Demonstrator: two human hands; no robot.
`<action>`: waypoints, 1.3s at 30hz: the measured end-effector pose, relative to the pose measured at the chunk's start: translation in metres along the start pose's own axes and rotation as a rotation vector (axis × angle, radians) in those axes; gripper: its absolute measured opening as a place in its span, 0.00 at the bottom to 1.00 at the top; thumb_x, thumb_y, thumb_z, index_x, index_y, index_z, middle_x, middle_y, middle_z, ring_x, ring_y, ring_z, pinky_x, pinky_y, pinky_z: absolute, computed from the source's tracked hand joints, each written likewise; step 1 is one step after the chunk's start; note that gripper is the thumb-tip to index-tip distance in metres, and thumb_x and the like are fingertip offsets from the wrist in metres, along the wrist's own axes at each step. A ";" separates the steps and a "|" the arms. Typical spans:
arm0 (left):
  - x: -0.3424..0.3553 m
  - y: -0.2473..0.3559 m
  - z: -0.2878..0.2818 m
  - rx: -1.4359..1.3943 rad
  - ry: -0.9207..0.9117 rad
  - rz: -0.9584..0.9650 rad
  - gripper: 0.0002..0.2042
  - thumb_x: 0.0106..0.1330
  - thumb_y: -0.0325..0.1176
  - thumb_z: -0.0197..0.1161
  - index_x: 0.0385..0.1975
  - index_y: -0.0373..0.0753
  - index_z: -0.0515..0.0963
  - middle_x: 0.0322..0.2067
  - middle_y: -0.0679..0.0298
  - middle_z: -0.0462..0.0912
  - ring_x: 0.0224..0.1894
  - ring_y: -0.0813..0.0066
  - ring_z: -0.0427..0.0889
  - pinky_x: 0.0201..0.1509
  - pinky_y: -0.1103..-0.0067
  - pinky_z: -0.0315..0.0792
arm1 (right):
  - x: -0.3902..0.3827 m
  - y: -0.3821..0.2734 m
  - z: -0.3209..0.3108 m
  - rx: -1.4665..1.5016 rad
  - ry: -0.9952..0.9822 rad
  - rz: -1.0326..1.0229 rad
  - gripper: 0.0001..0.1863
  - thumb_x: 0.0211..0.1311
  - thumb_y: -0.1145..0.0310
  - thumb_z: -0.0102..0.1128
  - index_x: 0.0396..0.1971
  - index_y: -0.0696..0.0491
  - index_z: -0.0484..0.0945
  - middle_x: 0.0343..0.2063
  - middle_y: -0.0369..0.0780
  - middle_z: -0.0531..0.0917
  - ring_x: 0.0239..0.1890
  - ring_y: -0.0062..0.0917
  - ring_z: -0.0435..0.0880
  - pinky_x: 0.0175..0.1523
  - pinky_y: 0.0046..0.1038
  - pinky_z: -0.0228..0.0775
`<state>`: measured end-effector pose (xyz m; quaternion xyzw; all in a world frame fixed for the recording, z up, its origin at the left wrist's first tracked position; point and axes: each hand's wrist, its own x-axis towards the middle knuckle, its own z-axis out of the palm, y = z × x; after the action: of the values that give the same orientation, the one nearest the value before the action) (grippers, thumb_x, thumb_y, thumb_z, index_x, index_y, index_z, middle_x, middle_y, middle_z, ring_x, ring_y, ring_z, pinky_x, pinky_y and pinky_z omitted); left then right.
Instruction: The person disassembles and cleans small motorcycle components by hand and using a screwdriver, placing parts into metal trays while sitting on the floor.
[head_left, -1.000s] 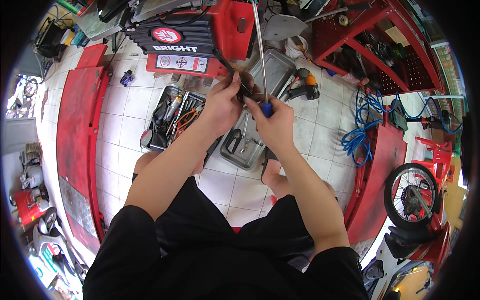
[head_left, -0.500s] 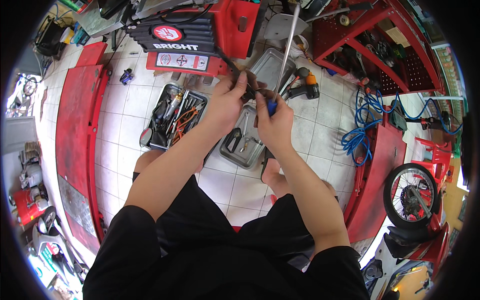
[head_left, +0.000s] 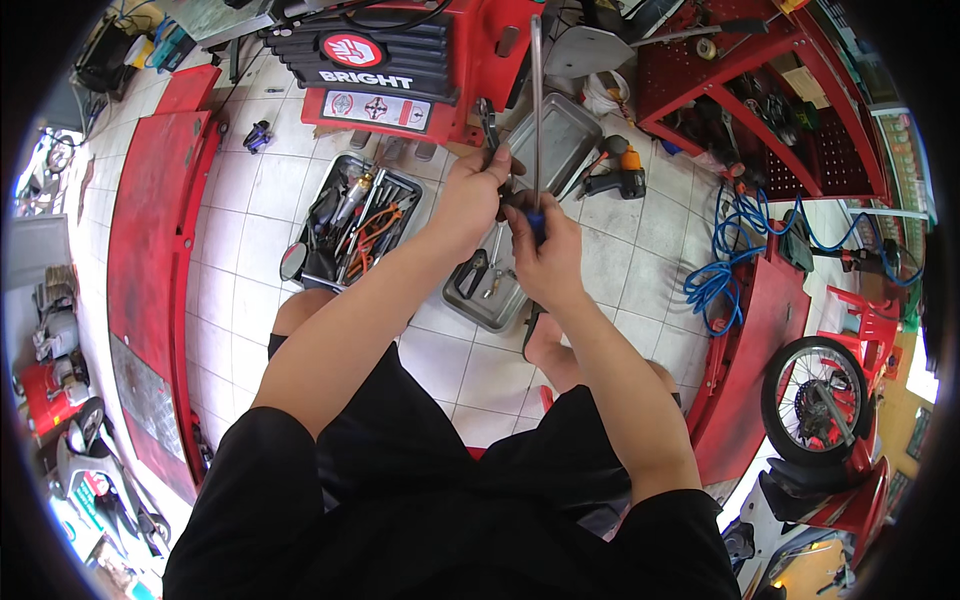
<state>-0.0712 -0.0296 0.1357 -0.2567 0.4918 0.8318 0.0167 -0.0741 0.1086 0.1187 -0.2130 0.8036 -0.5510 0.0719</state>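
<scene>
My left hand (head_left: 472, 200) is closed around a dark, narrow metal part (head_left: 488, 125) whose far end sticks out beyond the fingers; its exact kind does not show. A long-shafted screwdriver (head_left: 538, 110) stands up from my right hand (head_left: 550, 255), which grips its blue handle. The hands meet close together, fingertips nearly touching, and hide the lower end of the part. Beneath them on the floor sits a grey metal tray (head_left: 490, 322) with a few tools. A second grey tray (head_left: 582, 112) lies just beyond it.
An open toolbox (head_left: 345, 268) full of hand tools is at the left. An orange and black cordless drill (head_left: 622, 172) lies right of the trays. Red lift platforms (head_left: 155, 270) flank both sides. Blue hose (head_left: 715, 285) coils at the right, near a motorcycle wheel (head_left: 815, 395).
The screwdriver shaft has swung leftward to nearly upright. My left hand has turned, so more of the dark part shows beyond its fingers. The view has shifted slightly.
</scene>
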 end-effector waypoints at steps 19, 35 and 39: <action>0.007 -0.002 -0.008 -0.501 -0.011 -0.295 0.10 0.73 0.38 0.55 0.42 0.37 0.76 0.34 0.61 0.80 0.39 0.69 0.79 0.46 0.72 0.73 | 0.006 0.001 -0.012 -0.181 -0.010 -0.353 0.12 0.59 0.73 0.65 0.43 0.54 0.78 0.34 0.45 0.85 0.31 0.42 0.85 0.35 0.33 0.78; 0.004 -0.007 -0.002 -0.067 -0.037 0.080 0.16 0.76 0.42 0.50 0.42 0.34 0.78 0.36 0.63 0.80 0.38 0.74 0.77 0.44 0.76 0.70 | 0.002 -0.007 0.005 -0.122 0.106 0.059 0.12 0.65 0.65 0.61 0.38 0.59 0.77 0.18 0.50 0.79 0.20 0.46 0.79 0.26 0.36 0.69; 0.003 -0.002 0.000 -0.096 -0.087 0.079 0.15 0.76 0.41 0.50 0.41 0.34 0.77 0.35 0.63 0.79 0.37 0.74 0.77 0.41 0.77 0.70 | 0.000 0.000 0.006 0.068 0.098 0.213 0.13 0.67 0.64 0.59 0.36 0.60 0.77 0.17 0.51 0.78 0.20 0.47 0.79 0.26 0.36 0.68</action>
<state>-0.0734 -0.0292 0.1328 -0.2010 0.4598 0.8649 -0.0074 -0.0718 0.1039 0.1163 -0.0966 0.8053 -0.5768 0.0977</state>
